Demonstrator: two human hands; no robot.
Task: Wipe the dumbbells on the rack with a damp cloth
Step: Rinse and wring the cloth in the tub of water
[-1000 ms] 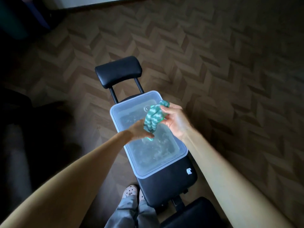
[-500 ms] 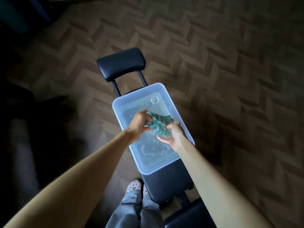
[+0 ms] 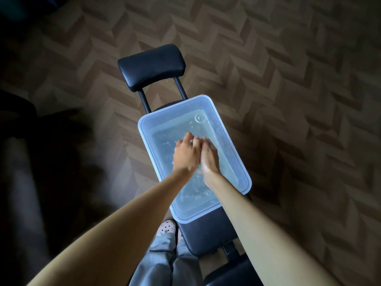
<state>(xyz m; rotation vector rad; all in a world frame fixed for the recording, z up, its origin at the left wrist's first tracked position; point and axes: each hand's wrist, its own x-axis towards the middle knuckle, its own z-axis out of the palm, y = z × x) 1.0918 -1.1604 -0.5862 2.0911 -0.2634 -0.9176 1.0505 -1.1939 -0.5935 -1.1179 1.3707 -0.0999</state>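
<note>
A clear plastic tub (image 3: 144, 137) holding water sits on a black padded bench. My left hand (image 3: 186, 155) and my right hand (image 3: 209, 159) lie side by side, palms down, in the water at the tub's middle. Their fingers curl down over the green-and-white striped cloth. The cloth is almost fully hidden beneath them. No dumbbells or rack are in view.
The bench's black head pad (image 3: 151, 66) stands beyond the tub on two thin posts. Its seat (image 3: 206, 234) runs toward me. A white shoe (image 3: 166, 228) and grey trouser legs stand left of the bench on the herringbone wood floor (image 3: 288, 79). The left side is dark.
Both hands have come down from above the tub into the water, taking the cloth under with them. The cloth was plainly visible between the hands before and is now covered.
</note>
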